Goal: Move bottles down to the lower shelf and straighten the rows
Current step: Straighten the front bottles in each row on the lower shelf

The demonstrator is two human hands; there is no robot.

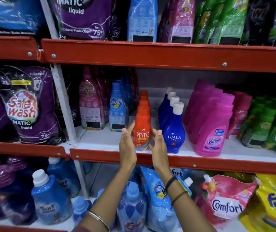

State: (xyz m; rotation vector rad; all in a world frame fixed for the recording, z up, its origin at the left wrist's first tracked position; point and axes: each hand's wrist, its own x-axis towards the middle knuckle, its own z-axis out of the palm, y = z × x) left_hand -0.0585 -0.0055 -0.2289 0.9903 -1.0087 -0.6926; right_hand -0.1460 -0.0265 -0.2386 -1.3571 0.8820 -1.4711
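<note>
A row of orange Revive bottles [142,129] runs front to back on the middle shelf [192,162]. My left hand [127,144] is flat against the front bottle's left side, fingers straight. My right hand [158,144] presses its right side the same way. The front bottle stands upright near the shelf's front edge. To its right is a row of dark blue Ujala bottles [173,131] with white caps, then a row of pink Vanish bottles [211,126]. Left of it stand light blue bottles [118,108] and pink bottles [91,104].
Green bottles [268,128] fill the shelf's right end. Purple Safewash pouches [25,104] sit in the left bay. The upper shelf [150,54] holds pouches. The lowest shelf holds blue Surf bottles [50,195], Comfort pouches [224,200] and a yellow pouch [274,203]. Bare shelf lies before the pink bottles.
</note>
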